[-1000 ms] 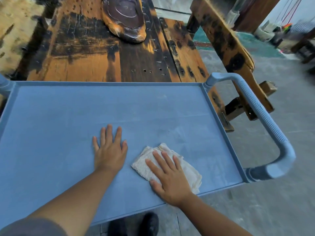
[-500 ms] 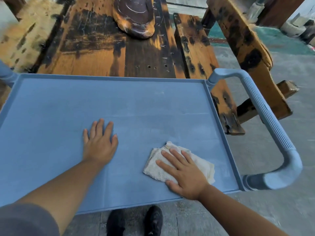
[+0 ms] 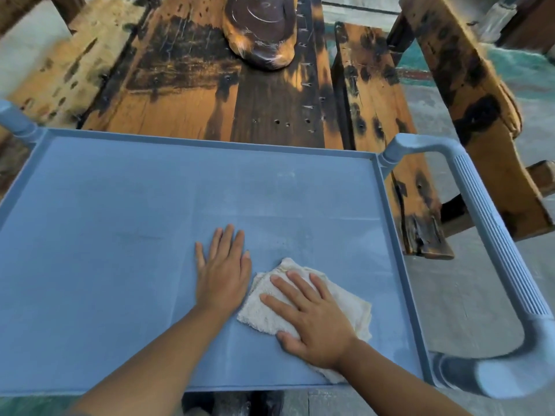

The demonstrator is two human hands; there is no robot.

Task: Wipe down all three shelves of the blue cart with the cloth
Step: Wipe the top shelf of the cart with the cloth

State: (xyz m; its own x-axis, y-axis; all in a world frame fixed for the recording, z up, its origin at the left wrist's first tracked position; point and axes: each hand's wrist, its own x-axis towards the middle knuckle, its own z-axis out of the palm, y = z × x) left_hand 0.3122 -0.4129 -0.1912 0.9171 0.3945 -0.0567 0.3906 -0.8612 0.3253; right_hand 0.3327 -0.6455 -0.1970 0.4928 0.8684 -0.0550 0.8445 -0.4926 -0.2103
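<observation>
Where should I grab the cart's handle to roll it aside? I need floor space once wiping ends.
Grip the long ribbed straight section of the handle, coming from the cart's right end, outside the top shelf. The ridges give purchase, and the bar stands clear of the shelf edge.

Lighting even and diffuse, moderately bright; no hard shadows on the shelf (image 3: pixel 120 220). Faint sheen on the dark wooden slab (image 3: pixel 261 22). Wide-angle bending is evident at the edges: the handle (image 3: pixel 492 235) curves. Its near end and the frame corners are blurred; centre sharp.
</observation>
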